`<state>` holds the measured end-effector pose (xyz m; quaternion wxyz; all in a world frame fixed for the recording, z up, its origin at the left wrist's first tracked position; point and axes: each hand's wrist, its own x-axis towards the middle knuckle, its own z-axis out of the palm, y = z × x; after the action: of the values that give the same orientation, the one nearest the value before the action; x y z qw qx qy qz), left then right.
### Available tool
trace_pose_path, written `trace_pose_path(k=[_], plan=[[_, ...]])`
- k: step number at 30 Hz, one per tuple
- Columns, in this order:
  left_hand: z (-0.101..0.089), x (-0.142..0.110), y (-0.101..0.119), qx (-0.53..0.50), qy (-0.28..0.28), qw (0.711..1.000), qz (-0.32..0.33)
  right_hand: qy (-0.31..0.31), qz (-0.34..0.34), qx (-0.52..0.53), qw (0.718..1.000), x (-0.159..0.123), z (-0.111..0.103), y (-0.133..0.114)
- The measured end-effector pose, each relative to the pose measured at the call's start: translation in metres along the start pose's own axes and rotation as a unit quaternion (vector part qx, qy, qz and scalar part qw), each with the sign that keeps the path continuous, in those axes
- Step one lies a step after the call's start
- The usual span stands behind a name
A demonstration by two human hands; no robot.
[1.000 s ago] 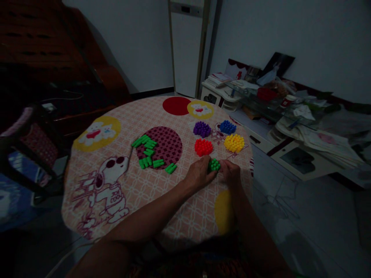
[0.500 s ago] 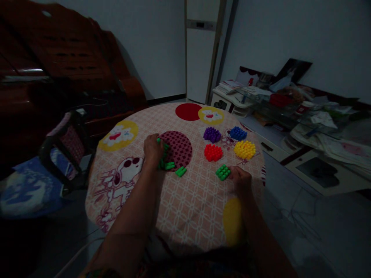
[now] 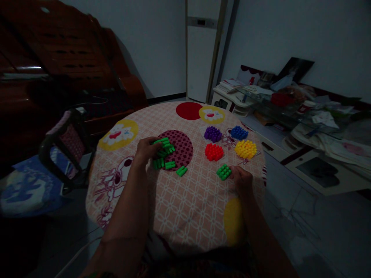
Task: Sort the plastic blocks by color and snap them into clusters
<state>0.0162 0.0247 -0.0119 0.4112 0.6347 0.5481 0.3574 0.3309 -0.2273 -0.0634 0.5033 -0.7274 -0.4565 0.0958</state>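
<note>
My left hand (image 3: 145,151) is at the left side of a loose pile of green building blocks (image 3: 165,150), its fingers closed on one at the pile's edge; the fingertips are partly hidden. Two green pieces lie just in front, one a separate short block (image 3: 181,171). My right hand (image 3: 242,179) pinches the right edge of a joined cluster of green blocks (image 3: 224,172), knobs facing up, low over the tablecloth. Beyond it sit a red cluster (image 3: 214,152), a yellow cluster (image 3: 245,149), a purple cluster (image 3: 213,134) and a blue cluster (image 3: 239,133).
The round table has a patterned cloth (image 3: 188,208). A small chair (image 3: 68,150) stands at its left, with a wooden sofa (image 3: 69,58) behind. To the right, a cluttered low cabinet (image 3: 315,166) runs along the wall. The room is dim.
My left hand has shifted left, uncovering more of the green pile. My right hand and its green cluster have stayed in nearly the same place.
</note>
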Motion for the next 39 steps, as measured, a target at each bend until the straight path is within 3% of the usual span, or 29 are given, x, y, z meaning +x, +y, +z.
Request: trace_pose_path(k=[3,8,14,17,20,23,26,31,33,35,39], plan=[[-0.001,-0.009,0.014,-0.042,-0.049,0.998,0.014,-0.004,-0.005,0.001,1.0,0.0,0.0,0.001],[0.004,-0.021,0.031,0.005,-0.096,0.995,0.01,-0.004,-0.005,-0.002,1.0,0.0,0.0,0.0],[0.021,-0.032,0.05,0.01,-0.135,0.984,0.12,-0.005,-0.015,-0.011,1.0,0.001,-0.001,-0.004],[0.016,-0.029,0.048,0.06,-0.107,0.983,0.138,-0.003,-0.012,-0.01,1.0,0.001,0.0,-0.002],[0.002,-0.022,0.037,0.142,-0.067,0.984,0.088,0.001,-0.002,-0.011,1.0,0.001,0.001,0.001],[-0.003,-0.017,0.028,0.224,-0.087,0.967,0.084,-0.003,0.002,-0.007,1.0,0.001,0.001,0.002],[0.004,-0.016,0.026,0.286,-0.096,0.944,0.133,0.0,-0.003,-0.008,1.0,0.001,0.0,0.0],[0.024,-0.025,0.03,0.358,-0.054,0.92,0.151,0.002,-0.007,-0.017,1.0,0.001,0.0,0.0],[0.035,-0.032,0.034,0.362,-0.084,0.909,0.189,-0.002,-0.009,-0.018,1.0,0.001,0.0,0.002],[0.047,-0.04,0.039,0.363,-0.15,0.894,0.213,-0.004,-0.009,-0.014,1.0,0.001,0.0,0.002],[0.065,-0.051,0.046,0.404,-0.249,0.853,0.218,-0.002,-0.006,-0.013,1.0,0.001,0.0,0.001]])
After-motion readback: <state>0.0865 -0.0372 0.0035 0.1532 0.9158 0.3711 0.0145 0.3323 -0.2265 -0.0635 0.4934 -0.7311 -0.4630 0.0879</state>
